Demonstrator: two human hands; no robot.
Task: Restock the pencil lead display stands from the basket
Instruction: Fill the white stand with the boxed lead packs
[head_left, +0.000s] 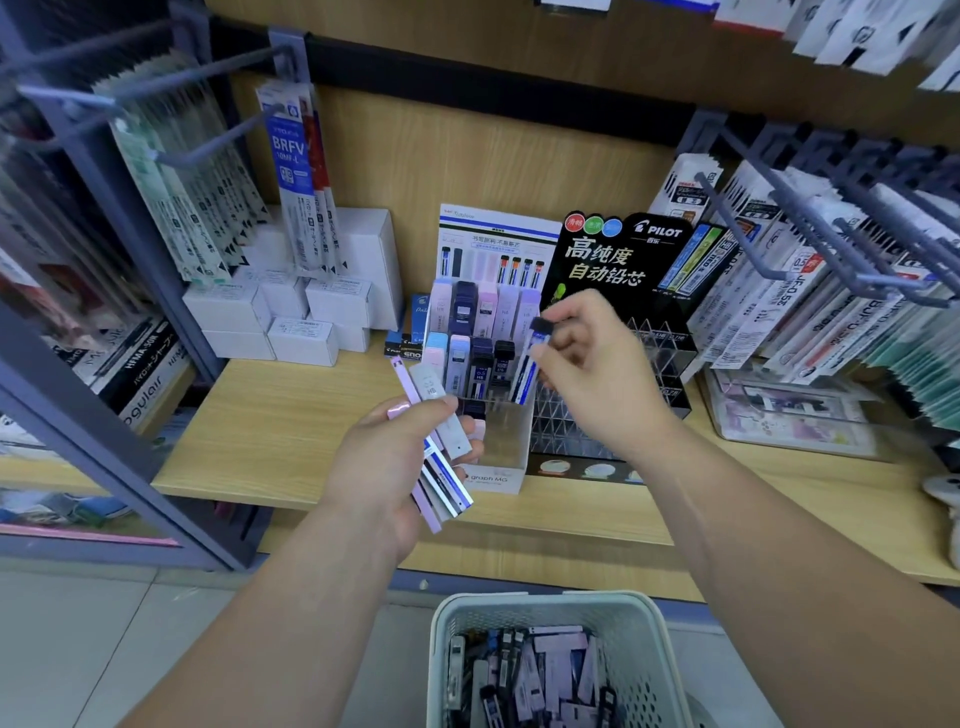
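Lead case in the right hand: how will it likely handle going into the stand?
Probably stiff: the lead case hangs straight though the right hand pinches only its capped end. Likely light: the left hand holds several similar cases at once. Flat sides suggest it won't roll.

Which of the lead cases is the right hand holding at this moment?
The slim white-and-blue plastic lead case with the black cap, pinched alone by the right hand at the white display stand. The left hand grips a fanned pink-and-white bunch.

Left grip (395, 460) low, curled closed, thumb on top, right grip (592, 364) higher, thumb and forefinger pinching
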